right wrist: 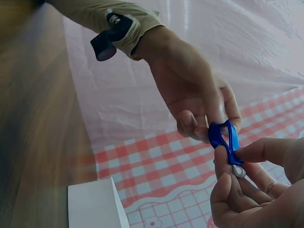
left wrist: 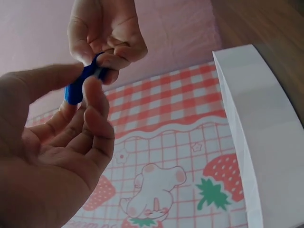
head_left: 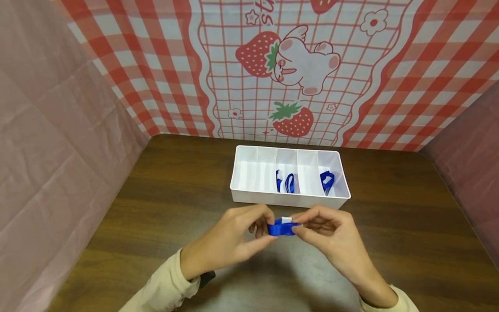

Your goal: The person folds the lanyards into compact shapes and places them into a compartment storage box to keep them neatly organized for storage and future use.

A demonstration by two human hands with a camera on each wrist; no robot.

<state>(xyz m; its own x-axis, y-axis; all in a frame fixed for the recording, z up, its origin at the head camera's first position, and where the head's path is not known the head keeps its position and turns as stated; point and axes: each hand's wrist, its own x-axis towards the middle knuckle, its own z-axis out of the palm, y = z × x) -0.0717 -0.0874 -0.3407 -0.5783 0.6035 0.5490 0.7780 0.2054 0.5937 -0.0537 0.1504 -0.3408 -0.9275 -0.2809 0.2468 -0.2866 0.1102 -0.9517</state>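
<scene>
A blue ribbon (head_left: 283,228), folded into a small loop with a white piece at its edge, is held between both hands in front of the box. My left hand (head_left: 238,234) pinches its left end between thumb and forefinger. The other end is gripped by the thumb and fingers of my right hand (head_left: 333,234). In the right wrist view the ribbon loop (right wrist: 223,140) stands open between the hands, and a small pale tip (right wrist: 239,171) pokes out below my right thumb. Fingers hide part of the ribbon (left wrist: 76,90) in the left wrist view.
Just beyond the hands stands a white divided box (head_left: 269,198) on the wooden table (head_left: 163,203). Blue ribbon pieces (head_left: 289,183) lie in its middle compartment, and another blue ribbon bundle (head_left: 327,182) in the rightmost one. A checked strawberry cloth (head_left: 163,65) hangs behind the table.
</scene>
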